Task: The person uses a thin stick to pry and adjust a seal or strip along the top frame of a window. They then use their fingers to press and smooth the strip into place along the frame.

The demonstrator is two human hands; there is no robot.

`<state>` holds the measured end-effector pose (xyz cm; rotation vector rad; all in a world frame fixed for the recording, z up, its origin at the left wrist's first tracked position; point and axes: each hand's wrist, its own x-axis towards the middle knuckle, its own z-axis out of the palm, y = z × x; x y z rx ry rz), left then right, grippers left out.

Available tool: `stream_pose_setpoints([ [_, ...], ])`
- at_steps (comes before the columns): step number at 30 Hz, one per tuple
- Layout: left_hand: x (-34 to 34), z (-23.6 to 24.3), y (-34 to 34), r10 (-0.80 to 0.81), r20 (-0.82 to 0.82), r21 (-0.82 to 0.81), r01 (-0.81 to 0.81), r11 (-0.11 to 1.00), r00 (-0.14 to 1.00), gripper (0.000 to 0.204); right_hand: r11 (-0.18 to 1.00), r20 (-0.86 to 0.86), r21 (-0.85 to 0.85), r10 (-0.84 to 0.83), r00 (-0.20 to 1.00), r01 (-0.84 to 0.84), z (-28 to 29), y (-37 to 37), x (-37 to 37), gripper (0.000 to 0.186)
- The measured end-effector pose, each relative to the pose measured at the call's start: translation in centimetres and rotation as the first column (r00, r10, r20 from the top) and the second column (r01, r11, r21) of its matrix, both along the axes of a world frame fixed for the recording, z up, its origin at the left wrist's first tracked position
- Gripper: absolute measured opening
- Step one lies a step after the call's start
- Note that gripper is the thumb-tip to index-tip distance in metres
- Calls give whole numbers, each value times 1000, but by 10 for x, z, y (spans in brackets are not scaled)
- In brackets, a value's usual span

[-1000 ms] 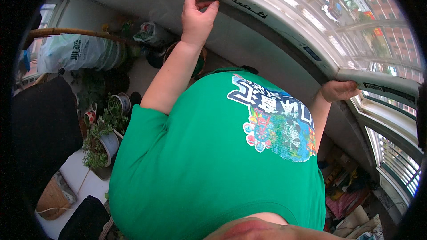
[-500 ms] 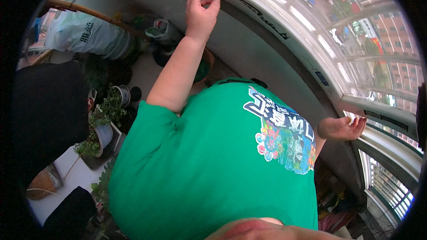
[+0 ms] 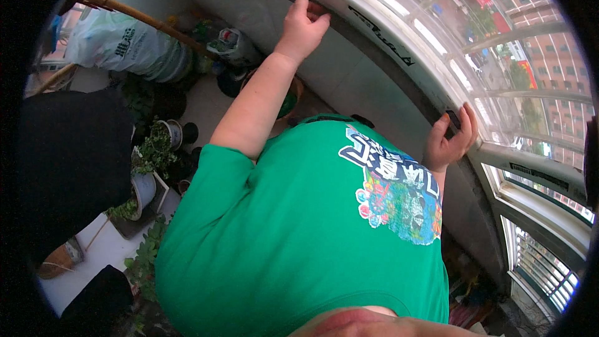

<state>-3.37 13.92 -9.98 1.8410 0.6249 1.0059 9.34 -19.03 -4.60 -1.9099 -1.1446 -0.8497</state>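
Observation:
My left hand is raised to the white window frame, its index finger stretched out to the frame's lower edge. The thumb stands apart and the other fingers are partly bent, with nothing seen in them. Farther right along the same frame, my right hand has its thumb and fingers spread on either side of a small dark label. Those fingertips appear to rest on the frame. A green printed T-shirt covers my body between the two arms.
Potted plants stand on the left. Behind them lie a filled white plastic bag, a bamboo pole and a clear container. A dark cloth-like shape fills the left edge. Buildings show through the window at upper right.
My right hand has moved left and up from the frame's corner to the dark label. My left hand has shifted slightly right, its index finger still extended. The view has tilted a little.

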Motion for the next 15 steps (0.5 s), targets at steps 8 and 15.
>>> stream_pose_setpoints([
  [8, 0, -1, -21, -15, 55, -89, 20, 996, 998, 69, 995, 168, -59, -64, 984, 75, -3, 9, 9, 27],
  [15, 5, -1, -45, -196, 113, -122, 209, 970, 974, 52, 995, 185, -50, -78, 980, 88, -6, 9, 12, 28],
])
